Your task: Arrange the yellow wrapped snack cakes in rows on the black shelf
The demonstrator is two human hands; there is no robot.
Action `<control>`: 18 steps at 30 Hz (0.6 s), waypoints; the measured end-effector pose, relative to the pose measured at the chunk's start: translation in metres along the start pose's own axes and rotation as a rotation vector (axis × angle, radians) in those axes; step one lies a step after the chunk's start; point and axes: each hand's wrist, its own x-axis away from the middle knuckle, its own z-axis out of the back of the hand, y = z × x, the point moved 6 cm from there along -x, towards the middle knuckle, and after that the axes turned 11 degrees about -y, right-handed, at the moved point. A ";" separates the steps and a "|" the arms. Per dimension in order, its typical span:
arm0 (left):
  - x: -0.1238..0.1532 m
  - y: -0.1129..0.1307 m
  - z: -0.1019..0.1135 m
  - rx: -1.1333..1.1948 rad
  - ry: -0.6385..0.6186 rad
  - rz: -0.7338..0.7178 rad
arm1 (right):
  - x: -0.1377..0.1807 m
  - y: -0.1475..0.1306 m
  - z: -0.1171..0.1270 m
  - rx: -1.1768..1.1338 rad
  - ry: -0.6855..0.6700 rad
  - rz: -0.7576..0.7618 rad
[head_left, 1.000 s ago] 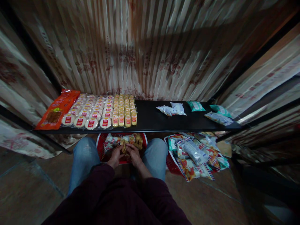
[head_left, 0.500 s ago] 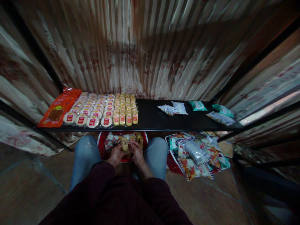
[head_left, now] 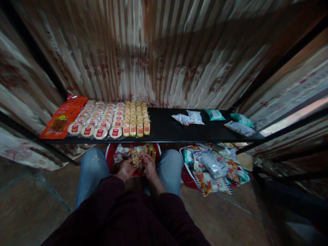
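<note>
Between my knees, my left hand [head_left: 127, 168] is closed on one side of a small golden-brown snack in clear wrapping [head_left: 135, 158]. My right hand [head_left: 149, 164] grips it from the other side, fingers curled at its edge. Both are over a red basket [head_left: 110, 160] with a white rim. Inside the basket lie white-and-red packets [head_left: 119, 155] and more golden-brown wrapped snacks [head_left: 152, 151]. My hands cover part of the basket's contents.
Ahead, a black shelf [head_left: 164, 131] bears an orange packet [head_left: 61, 118], rows of round white wrapped cakes [head_left: 100, 131], yellow wrapped cakes [head_left: 139, 128] and several pillow packets [head_left: 194, 117]. A second red basket [head_left: 188, 179], heaped with snack bags [head_left: 212, 164], stands right of my knee.
The wrapped snack has turned slightly between my fingers, and my hands have shifted a little. The whole view has drifted slightly; shelf and baskets look the same.
</note>
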 end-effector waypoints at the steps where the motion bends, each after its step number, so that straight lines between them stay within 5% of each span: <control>1: 0.000 0.001 0.000 -0.007 0.000 -0.002 | -0.001 0.001 0.001 -0.001 0.003 0.004; 10: -0.001 0.003 0.003 -0.123 0.034 0.010 | -0.007 0.011 0.006 0.212 0.017 0.010; 18: 0.001 0.006 0.005 -0.407 0.100 -0.139 | -0.003 0.006 -0.001 0.431 -0.049 0.020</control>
